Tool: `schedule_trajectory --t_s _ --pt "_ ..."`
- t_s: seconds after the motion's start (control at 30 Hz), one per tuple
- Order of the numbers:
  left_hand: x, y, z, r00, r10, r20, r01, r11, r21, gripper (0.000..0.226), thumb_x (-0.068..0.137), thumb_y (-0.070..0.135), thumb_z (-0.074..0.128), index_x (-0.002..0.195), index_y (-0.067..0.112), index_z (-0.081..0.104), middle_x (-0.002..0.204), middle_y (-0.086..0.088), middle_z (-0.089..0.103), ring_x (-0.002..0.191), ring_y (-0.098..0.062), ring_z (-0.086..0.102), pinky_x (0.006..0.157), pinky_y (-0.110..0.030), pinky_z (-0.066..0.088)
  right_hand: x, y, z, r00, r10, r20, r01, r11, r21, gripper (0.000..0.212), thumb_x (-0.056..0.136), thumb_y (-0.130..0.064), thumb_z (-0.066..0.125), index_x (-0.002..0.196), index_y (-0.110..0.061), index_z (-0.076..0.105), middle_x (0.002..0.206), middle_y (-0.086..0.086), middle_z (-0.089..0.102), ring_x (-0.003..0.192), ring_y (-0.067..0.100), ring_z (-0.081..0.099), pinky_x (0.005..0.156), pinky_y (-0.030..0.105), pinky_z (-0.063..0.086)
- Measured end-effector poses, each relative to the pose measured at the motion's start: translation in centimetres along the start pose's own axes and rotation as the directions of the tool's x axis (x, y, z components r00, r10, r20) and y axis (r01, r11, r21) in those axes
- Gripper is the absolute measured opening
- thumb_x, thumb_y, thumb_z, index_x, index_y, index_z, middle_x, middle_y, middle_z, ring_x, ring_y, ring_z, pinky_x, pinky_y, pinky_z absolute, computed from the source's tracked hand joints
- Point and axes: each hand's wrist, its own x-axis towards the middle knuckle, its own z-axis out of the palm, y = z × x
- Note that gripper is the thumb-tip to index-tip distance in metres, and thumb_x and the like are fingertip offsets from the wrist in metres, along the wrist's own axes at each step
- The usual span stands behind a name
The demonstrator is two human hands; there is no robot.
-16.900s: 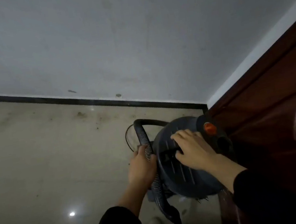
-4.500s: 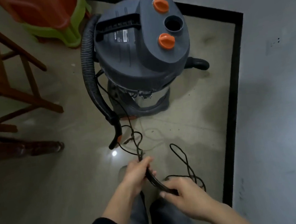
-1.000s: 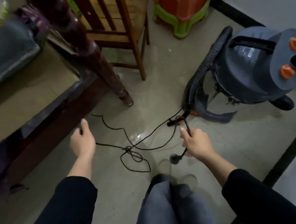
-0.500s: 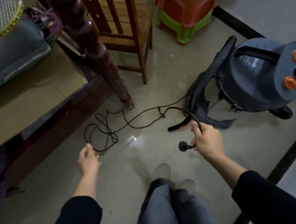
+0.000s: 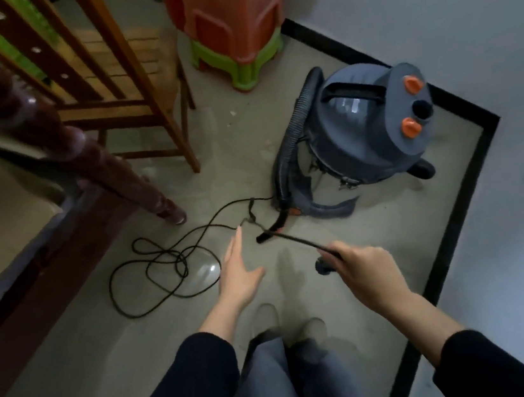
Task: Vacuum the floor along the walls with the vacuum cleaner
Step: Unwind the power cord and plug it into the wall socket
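The grey canister vacuum cleaner (image 5: pixel 368 127) with two orange knobs stands in the room corner on the right, its black ribbed hose (image 5: pixel 296 137) hanging down its left side to the floor. Its black power cord (image 5: pixel 163 268) lies in loose loops on the floor at left centre. My right hand (image 5: pixel 359 265) grips the cord just behind the plug (image 5: pixel 322 265), and the cord runs taut from it toward the vacuum. My left hand (image 5: pixel 238 271) hovers flat with straight fingers above the floor, beside the loops, holding nothing.
A wooden chair (image 5: pixel 126 92) and a dark carved bedpost (image 5: pixel 56 142) stand at the left. Stacked orange and green plastic stools (image 5: pixel 232 35) sit behind the vacuum. A black skirting line (image 5: pixel 456 219) borders the white wall (image 5: pixel 508 232) on the right. My feet are below.
My left hand has let go of the cord and moved right toward the middle, now flat. The right hand has pulled the plug end so that the cord is taut. The view shifted right.
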Motion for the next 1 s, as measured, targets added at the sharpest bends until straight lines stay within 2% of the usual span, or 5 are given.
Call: schedule_trajectory --t_s 0.2,0.4,0.57,0.67,1.0 --pt "1.9 5.6 4.7 0.953 0.149 0.265 -0.228 0.926 0.301 0.022 0.096 0.035 0.059 0.111 0.021 0.068 0.132 -0.004 0.058 0.138 -0.023 0.038 0.1 -0.03 0.037 -2.7 4.1 -2.8 0.955 0.167 -0.244 -0.1 0.959 0.265 0.027 0.097 -0.031 0.049 0.096 -0.015 0.071 0.08 -0.011 0.064 0.069 0.004 0.057 0.062 0.016 0.044" --pt "0.6 2.6 6.5 0.879 -0.194 0.435 -0.125 0.788 0.603 0.04 0.098 0.051 0.047 0.076 0.021 0.061 0.074 0.003 0.063 0.069 -0.015 0.059 0.062 -0.026 0.044 -4.7 8.3 -4.0 0.672 0.702 -0.235 -0.458 0.644 0.613 0.018 0.099 -0.009 0.048 0.092 -0.011 0.065 0.093 -0.002 0.062 0.084 0.009 0.056 0.072 -0.004 0.033" --pt "-1.5 3.3 10.3 0.617 -0.534 0.578 0.005 0.737 0.676 0.035 0.097 0.041 0.052 0.081 0.012 0.059 0.069 -0.005 0.066 0.063 -0.017 0.064 0.066 -0.027 0.053 -7.2 13.8 -3.0 0.507 0.847 -0.157 -0.549 0.458 0.699 0.027 0.096 -0.039 0.057 0.084 -0.015 0.063 0.088 0.005 0.064 0.082 0.018 0.062 0.074 0.028 0.052" --pt "-1.0 4.5 13.9 0.7 -0.461 0.546 -0.04 0.737 0.675 0.022 0.094 0.032 0.059 0.089 0.012 0.064 0.069 0.0 0.065 0.066 -0.017 0.063 0.055 -0.021 0.048 -8.9 17.7 -3.7 0.404 0.911 -0.082 -0.567 0.319 0.759 0.007 0.088 -0.022 0.069 0.089 -0.016 0.065 0.092 0.009 0.067 0.088 0.024 0.065 0.076 0.034 0.054" --pt "-1.1 17.0 29.9 0.611 -0.162 0.775 -0.026 0.974 0.224 0.021 0.089 0.011 0.048 0.085 0.012 0.069 0.074 -0.006 0.064 0.063 -0.004 0.06 0.063 -0.01 0.044 -11.8 30.1 -5.1 0.723 0.688 -0.059 -0.61 0.677 0.412 0.022 0.079 0.011 0.058 0.09 -0.005 0.07 0.09 0.001 0.062 0.084 0.022 0.061 0.073 0.018 0.036"
